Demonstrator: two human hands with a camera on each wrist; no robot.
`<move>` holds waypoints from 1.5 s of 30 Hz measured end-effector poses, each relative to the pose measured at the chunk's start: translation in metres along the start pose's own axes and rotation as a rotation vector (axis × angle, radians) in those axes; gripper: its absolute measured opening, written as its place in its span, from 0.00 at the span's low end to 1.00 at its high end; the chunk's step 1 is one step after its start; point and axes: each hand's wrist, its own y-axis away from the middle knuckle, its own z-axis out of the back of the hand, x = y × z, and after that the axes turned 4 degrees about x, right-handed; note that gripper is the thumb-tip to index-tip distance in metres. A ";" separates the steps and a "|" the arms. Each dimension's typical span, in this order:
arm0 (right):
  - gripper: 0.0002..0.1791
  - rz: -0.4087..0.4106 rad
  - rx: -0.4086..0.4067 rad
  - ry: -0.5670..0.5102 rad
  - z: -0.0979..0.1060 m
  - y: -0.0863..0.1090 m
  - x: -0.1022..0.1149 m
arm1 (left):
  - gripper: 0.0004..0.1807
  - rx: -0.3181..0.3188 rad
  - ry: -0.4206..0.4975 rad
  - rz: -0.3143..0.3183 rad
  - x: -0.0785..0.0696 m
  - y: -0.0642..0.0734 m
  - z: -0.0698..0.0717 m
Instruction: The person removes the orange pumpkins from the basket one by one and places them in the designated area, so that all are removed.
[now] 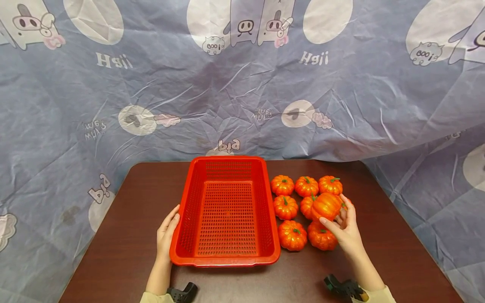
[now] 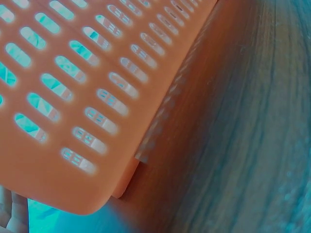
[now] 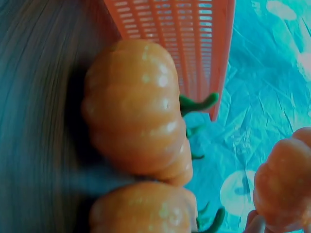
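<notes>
A red perforated plastic basket [image 1: 227, 261] sits in the middle of the table with nothing inside. My left hand [image 1: 166, 231] rests against its left rim, fingers along the outer side; in the left wrist view the slotted basket wall [image 2: 97, 63] fills much of the picture. Between thumb and fingers, my right hand [image 1: 346, 229] grips a small orange pumpkin [image 1: 326, 206], raised above the others. That held pumpkin [image 3: 286, 184] shows at the right edge of the right wrist view. Several more pumpkins with green stems, such as the near-left one [image 1: 292, 236], stand in rows right of the basket.
The dark brown table [image 1: 113, 240] carries everything. Behind it hangs a wrinkled blue-grey printed cloth [image 1: 212, 92], which also runs down both sides. Beside the basket's right wall stands the nearest column of pumpkins, one of them [image 1: 285, 207] close to the rim.
</notes>
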 end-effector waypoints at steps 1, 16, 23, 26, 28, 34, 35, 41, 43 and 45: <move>0.46 0.027 -0.003 -0.021 0.002 0.001 -0.002 | 0.24 0.000 0.002 0.000 0.000 0.000 0.000; 0.41 0.199 -0.131 -0.207 0.047 0.010 -0.060 | 0.24 -0.002 0.008 -0.025 0.003 -0.001 0.001; 0.44 0.172 -0.254 -0.228 0.053 0.018 -0.063 | 0.23 0.002 0.012 -0.016 0.004 -0.001 0.001; 0.45 0.153 -0.297 -0.197 0.064 0.018 -0.079 | 0.23 0.001 0.009 -0.014 0.004 -0.001 0.001; 0.45 0.136 -0.326 -0.171 0.070 0.019 -0.086 | 0.23 -0.001 0.008 -0.014 0.004 -0.001 0.001; 0.47 0.082 -0.360 -0.070 0.078 0.025 -0.094 | 0.23 0.001 0.011 -0.014 0.003 -0.001 0.001; 0.47 0.063 -0.358 -0.046 0.078 0.027 -0.094 | 0.23 0.002 0.014 -0.013 0.002 -0.001 0.001; 0.49 0.006 -0.339 -0.045 0.074 0.033 -0.082 | 0.24 -0.002 0.002 -0.013 0.002 -0.001 0.001; 0.50 -0.002 -0.325 -0.054 0.072 0.035 -0.075 | 0.24 -0.004 0.000 -0.015 0.003 -0.001 0.001; 0.50 -0.019 -0.311 -0.052 0.071 0.037 -0.071 | 0.24 -0.005 0.001 -0.017 0.004 -0.002 0.001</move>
